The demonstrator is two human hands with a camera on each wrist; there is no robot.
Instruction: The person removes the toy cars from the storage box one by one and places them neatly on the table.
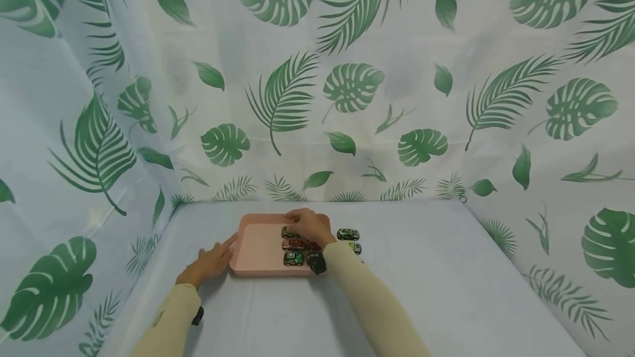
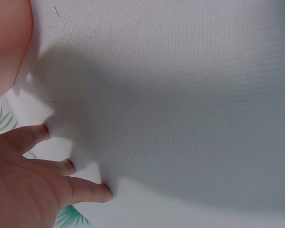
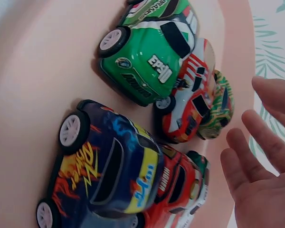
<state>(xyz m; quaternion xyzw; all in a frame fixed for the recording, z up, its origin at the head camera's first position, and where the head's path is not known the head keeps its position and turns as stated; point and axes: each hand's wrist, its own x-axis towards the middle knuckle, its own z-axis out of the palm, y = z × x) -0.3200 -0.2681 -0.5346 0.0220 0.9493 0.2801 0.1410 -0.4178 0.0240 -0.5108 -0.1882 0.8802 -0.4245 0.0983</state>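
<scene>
A pink tray [image 1: 258, 247] holds several small toy cars in its right half. Over its far right part is my right hand [image 1: 308, 226], fingers relaxed close beside a camouflage toy car [image 3: 221, 104] and holding nothing. Nearer the right wrist camera come a red-and-white toy car [image 3: 190, 95], a green toy car [image 3: 147, 61], a dark blue flame-patterned toy car [image 3: 109, 166] and a red toy car [image 3: 173, 183]. A white-and-green toy car [image 3: 199, 178] is partly hidden behind the red one. My left hand [image 1: 210, 262] rests at the tray's left edge, fingers extended and spread.
Right of the tray, on the white tabletop [image 1: 436, 280], stand another camouflage car [image 1: 348, 234] and a pale green car [image 1: 355, 247], the latter partly behind my right sleeve [image 1: 372, 296]. A leaf-printed curtain [image 1: 377, 142] encloses the table's back and sides.
</scene>
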